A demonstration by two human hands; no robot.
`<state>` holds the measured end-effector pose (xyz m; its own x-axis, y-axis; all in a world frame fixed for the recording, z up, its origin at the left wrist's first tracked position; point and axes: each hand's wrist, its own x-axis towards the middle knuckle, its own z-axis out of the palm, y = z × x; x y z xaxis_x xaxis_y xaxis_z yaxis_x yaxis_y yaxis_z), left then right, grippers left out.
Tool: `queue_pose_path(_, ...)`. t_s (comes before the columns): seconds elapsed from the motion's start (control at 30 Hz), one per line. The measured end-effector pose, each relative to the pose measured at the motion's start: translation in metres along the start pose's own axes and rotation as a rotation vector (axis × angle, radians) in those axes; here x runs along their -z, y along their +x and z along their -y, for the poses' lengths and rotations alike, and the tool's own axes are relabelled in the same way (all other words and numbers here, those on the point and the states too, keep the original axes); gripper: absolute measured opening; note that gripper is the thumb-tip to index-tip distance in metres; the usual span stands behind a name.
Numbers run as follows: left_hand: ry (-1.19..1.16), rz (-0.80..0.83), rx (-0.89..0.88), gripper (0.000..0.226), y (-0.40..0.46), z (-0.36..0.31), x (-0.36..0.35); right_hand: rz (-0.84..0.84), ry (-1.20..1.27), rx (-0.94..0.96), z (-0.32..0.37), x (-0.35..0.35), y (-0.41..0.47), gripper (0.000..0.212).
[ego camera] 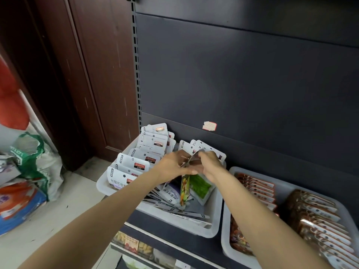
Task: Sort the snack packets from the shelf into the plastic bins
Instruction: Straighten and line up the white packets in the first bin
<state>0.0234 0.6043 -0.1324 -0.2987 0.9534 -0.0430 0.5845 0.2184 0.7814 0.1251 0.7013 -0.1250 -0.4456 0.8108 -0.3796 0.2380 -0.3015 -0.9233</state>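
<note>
Snack packets (186,188) hang from your grip: your left hand (175,165) and right hand (208,164) meet above the left bin (210,229), and both pinch the tops of a colourful packet and a green one. More white packets (144,152) stand in rows in that bin, with some lying flat under your hands. Just beside it on the shelf (174,247), the right bin (226,247) holds brown packets (318,224).

White packets (136,164) with small red and black labels are seen in the pale grey bin (211,228). One green packet (201,186) is seen there too. Brown packets (314,216) are lined up in the second grey bin (226,247). The shelf back (242,74) is painted dark grey.
</note>
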Motion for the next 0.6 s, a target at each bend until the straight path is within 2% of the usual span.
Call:
queue_pose_path(0.07,0.073,-0.063,0.033,0.03,0.003,0.003,0.003,0.079,-0.024,0.013,0.001,0.001,-0.006,0.022)
queue_pose_path(0.13,0.162,-0.14,0.036,0.023,0.003,0.004,0.008,0.004,-0.374,0.136,-0.002,0.01,-0.003,0.019)
queue_pose_path(0.2,0.154,-0.202,0.023,0.029,0.003,0.006,0.012,-0.072,-0.772,0.319,-0.005,0.02,0.0,0.04)
queue_pose_path(0.23,0.136,-0.213,0.027,0.032,0.003,0.007,0.015,-0.06,-0.853,0.381,-0.006,0.025,0.001,0.049)
queue_pose_path(0.27,0.114,-0.216,0.027,0.033,0.002,0.006,0.017,-0.035,-0.869,0.42,-0.008,0.028,0.002,0.049)
queue_pose_path(0.4,0.081,-0.23,0.033,0.023,0.009,0.007,0.016,-0.107,-0.956,0.57,-0.006,0.037,-0.002,0.012)
queue_pose_path(0.5,0.073,-0.278,0.053,0.022,0.022,0.001,0.018,-0.23,-1.051,0.615,-0.003,0.036,-0.012,0.017)
queue_pose_path(0.6,0.201,-0.406,0.039,0.016,0.033,-0.004,0.022,-0.301,-1.087,0.671,-0.004,0.029,-0.022,0.018)
